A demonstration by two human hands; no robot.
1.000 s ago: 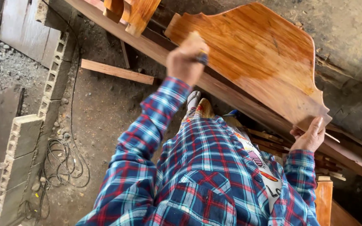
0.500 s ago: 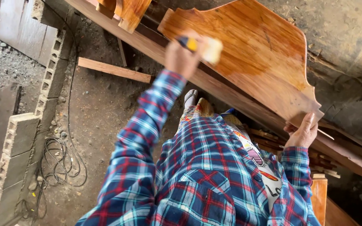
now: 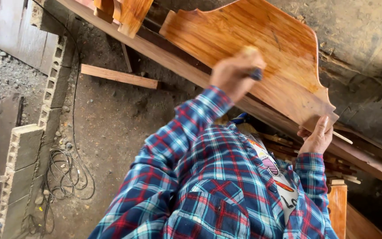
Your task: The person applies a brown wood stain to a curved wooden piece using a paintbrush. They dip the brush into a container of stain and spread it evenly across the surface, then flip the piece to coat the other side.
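The tool (image 3: 255,73) gripped in the left hand (image 3: 233,75) is blurred and mostly covered by the fingers; its kind cannot be told. The right hand (image 3: 317,137) hides the panel's (image 3: 253,40) lower corner. The plank (image 3: 350,150) beneath is cut off at the right edge.

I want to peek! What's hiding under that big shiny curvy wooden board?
The curvy wooden board leans on long planks. Beneath them is dirt ground with a loose wood strip. Whatever lies directly behind the board is covered.
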